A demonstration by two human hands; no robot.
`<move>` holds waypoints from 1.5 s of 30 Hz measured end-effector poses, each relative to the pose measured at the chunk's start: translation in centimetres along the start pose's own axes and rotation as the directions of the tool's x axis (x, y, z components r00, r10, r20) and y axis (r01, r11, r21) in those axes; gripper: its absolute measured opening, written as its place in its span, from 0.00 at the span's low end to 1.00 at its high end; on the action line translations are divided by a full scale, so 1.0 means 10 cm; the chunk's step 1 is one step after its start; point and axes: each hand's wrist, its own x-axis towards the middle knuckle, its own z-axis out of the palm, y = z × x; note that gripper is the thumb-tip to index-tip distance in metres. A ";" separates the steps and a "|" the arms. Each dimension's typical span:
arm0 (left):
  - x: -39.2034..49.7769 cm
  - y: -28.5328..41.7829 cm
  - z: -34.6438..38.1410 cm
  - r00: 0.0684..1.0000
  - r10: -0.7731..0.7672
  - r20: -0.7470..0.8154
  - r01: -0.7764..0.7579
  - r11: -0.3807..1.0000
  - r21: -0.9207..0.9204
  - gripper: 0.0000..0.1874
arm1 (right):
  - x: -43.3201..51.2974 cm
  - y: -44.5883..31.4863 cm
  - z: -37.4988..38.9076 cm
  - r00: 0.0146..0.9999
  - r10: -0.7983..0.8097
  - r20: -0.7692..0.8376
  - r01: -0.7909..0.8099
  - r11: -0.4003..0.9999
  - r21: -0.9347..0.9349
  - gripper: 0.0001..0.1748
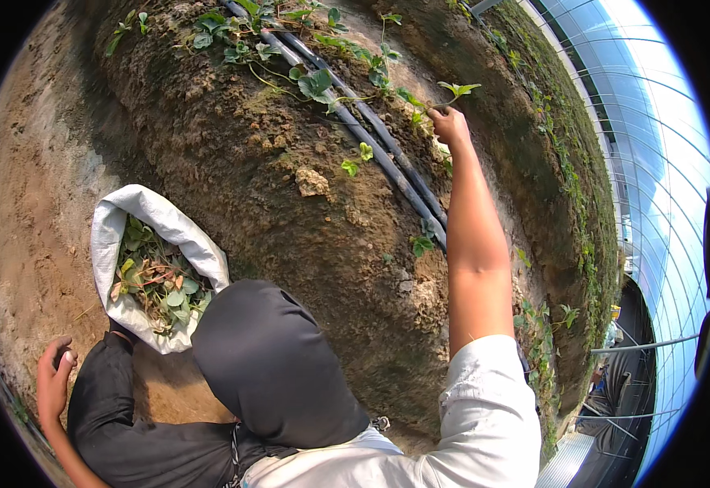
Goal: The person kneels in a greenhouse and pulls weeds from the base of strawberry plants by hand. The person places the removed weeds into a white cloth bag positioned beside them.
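Note:
At the end of my outstretched arm, my right hand (449, 125) pinches the stem of a leafy green plant (460, 89) on the far side of the soil bed. My left hand (55, 381) hangs low at the left beside my knee, thumb apart from the fingers, with nothing seen in it. An open white woven sack (103, 244) with a rolled rim stands on the ground by my leg. Cut green and browned leaves and stems (169, 290) lie inside it. Creeping strawberry-like plants (315, 85) grow across the bed near the pipes.
Two black irrigation pipes (385, 152) run lengthwise along the raised soil bed (257, 152). A pale clod (311, 182) sits on its slope. Another planted bed (550, 140) lies beyond a furrow. Metal greenhouse framing (641, 349) curves at the right.

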 end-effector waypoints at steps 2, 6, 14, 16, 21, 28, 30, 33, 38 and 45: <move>0.00 0.02 0.02 1.000 0.013 0.000 -0.013 1.000 0.017 0.22 | 0.03 0.01 -0.04 0.989 -0.061 0.136 0.049 0.995 0.089 0.24; 0.00 0.02 0.03 1.000 0.003 0.001 -0.003 1.000 0.010 0.22 | 0.07 -0.03 -0.15 0.944 -0.070 0.324 0.033 0.993 0.117 0.27; 0.10 0.03 0.02 1.000 -0.014 0.009 0.014 1.000 -0.024 0.25 | 0.34 0.24 0.28 0.975 0.108 0.193 -0.135 0.982 0.129 0.25; 0.12 0.05 0.04 1.000 0.002 0.018 -0.002 1.000 -0.014 0.25 | 0.40 0.35 0.44 0.969 0.167 0.183 -0.202 0.960 0.193 0.24; 0.17 0.12 0.03 0.999 0.001 0.034 0.000 1.000 -0.010 0.25 | 0.37 0.51 0.63 0.944 0.304 0.131 -0.327 0.920 0.216 0.23; 0.14 0.18 0.04 0.999 0.033 0.022 -0.033 0.999 0.003 0.23 | 0.03 0.48 0.46 0.913 0.396 -0.101 -0.313 0.837 0.449 0.12; 0.10 0.16 0.04 0.999 0.031 0.031 -0.032 0.999 0.006 0.23 | -0.06 0.45 0.28 0.889 0.441 -0.124 -0.296 0.759 0.580 0.19; 0.10 0.14 0.02 0.999 0.042 0.019 -0.042 0.999 -0.018 0.23 | -0.04 0.33 -0.03 0.938 0.225 -0.265 -0.118 0.923 0.367 0.17; 0.09 0.13 0.02 0.998 0.067 0.022 -0.066 0.997 -0.031 0.23 | -0.01 -0.04 -0.22 0.989 -0.089 -0.122 0.107 0.983 0.150 0.19; -0.03 0.19 0.06 0.998 0.064 -0.019 -0.064 0.998 -0.001 0.22 | 0.07 -0.60 -0.02 0.990 -0.005 0.143 0.054 0.939 -0.339 0.34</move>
